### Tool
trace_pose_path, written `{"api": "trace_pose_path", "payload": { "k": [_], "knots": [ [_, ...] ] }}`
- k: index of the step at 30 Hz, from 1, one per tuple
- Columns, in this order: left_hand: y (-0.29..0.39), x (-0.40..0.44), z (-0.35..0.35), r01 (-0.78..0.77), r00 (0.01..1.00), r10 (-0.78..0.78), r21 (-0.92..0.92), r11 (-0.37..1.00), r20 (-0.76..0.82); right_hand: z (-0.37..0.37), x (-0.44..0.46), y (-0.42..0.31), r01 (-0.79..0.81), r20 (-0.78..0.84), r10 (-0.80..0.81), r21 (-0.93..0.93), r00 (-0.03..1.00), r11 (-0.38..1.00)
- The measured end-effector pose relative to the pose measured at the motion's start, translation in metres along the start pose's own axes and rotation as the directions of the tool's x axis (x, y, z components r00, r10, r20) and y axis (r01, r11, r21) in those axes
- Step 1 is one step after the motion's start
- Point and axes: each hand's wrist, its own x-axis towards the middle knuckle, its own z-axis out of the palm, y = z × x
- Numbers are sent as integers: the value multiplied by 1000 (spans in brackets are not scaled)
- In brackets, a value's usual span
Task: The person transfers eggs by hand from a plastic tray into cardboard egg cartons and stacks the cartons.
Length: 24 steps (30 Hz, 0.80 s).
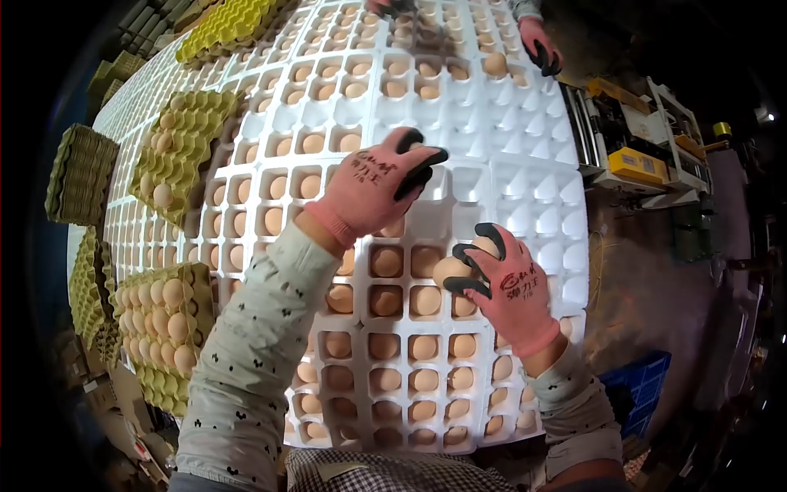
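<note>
My right hand (516, 299), in a pink glove with dark fingertips, is closed around two brown eggs, one egg (451, 271) in front and another egg (485, 244) between the fingers. It hovers over the right part of the white foam egg trays (533, 193). My left hand (373, 184), gloved alike, reaches over the middle of the trays with its fingers curled. A small pale bit of an egg (417, 147) shows between those fingers; the rest is hidden. Rows of eggs (425, 300) sit in the tray cells below both hands.
On the left, a pulp carton (164, 299) holds several eggs, and another carton (180, 156) holds a few. Stacked cartons (82, 174) stand at the left edge. Another person's gloved hand (541, 47) is at the far right corner. Yellow-framed machinery (639, 164) stands right of the trays.
</note>
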Motion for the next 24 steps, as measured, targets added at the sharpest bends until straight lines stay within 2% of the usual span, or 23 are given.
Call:
{"api": "trace_pose_path", "payload": {
  "k": [2, 3, 5, 7, 8, 10, 11, 12, 13, 15, 16, 17, 18, 19, 20, 21, 22, 23, 24],
  "knots": [
    [-4, 2, 19, -70, 996, 65, 79, 994, 66, 3, 7, -1, -30, -90, 29, -11, 995, 999],
    [-6, 4, 30, -141, 985, 137, 34, 989, 108, 3, 12, -1, -45, -137, 43, -16, 990, 999],
    [-2, 1, 36, -59, 988, 42, 116, 991, 149, -2, 26, 5, -138, -226, 136, 9, 965, 990],
    [-1, 5, 24, 59, 978, -97, 204, 977, 183, 1, 32, 15, -176, -274, 133, -138, 952, 975],
    [-3, 6, 20, 117, 967, -167, 246, 962, 191, 2, 36, 18, -157, -243, 116, -155, 963, 975],
    [-16, 2, 18, 252, 966, -251, 19, 967, -68, 7, 40, 20, -129, -96, 115, -156, 989, 979],
    [-25, 2, 19, 291, 933, -306, -106, 951, -189, 9, 43, 19, -116, -23, 114, -156, 993, 981],
    [-34, 1, 28, 233, 924, -290, -234, 944, -248, 9, 46, 18, -98, -65, 90, -133, 994, 986],
    [-44, -6, 46, 122, 917, -184, -190, 974, -354, 11, 52, 17, -35, -121, 20, -118, 992, 992],
    [-48, -14, 59, 83, 936, -34, 127, 988, -351, 23, 67, 15, 98, -228, -118, -94, 967, 991],
    [-49, -16, 60, 117, 909, -96, 27, 993, -406, 31, 74, 13, 196, -163, -231, -206, 959, 959],
    [-45, -18, 49, 192, 879, -276, -241, 951, -390, 37, 81, 13, 308, -119, -343, -243, 932, 920],
    [-36, -22, 26, 252, 837, -442, -489, 835, -323, 31, 89, 8, 227, -32, -236, -163, 971, 960],
    [-29, -31, 3, 233, 826, -495, -636, 736, -270, 25, 96, 4, 136, 65, -130, -89, 989, 987],
    [-23, -41, -20, 210, 811, -545, -762, 613, -215, 28, 102, 10, 100, -75, -105, -71, 992, 992],
    [-18, -55, -45, 128, 831, -509, -813, 568, -225, 32, 106, 20, 72, -213, -79, -43, 974, 996],
    [-4, -71, -77, 206, 874, -447, -689, 695, -189, 35, 111, 21, 23, -293, -35, -46, 955, 999],
    [11, -92, -102, 270, 906, -398, -530, 804, -142, 54, 116, 35, 12, -325, -67, -166, 943, 986],
    [23, -117, -111, 178, 941, -299, -515, 839, -161, 80, 118, 55, 28, -454, -193, -345, 870, 938]
  ]
}}
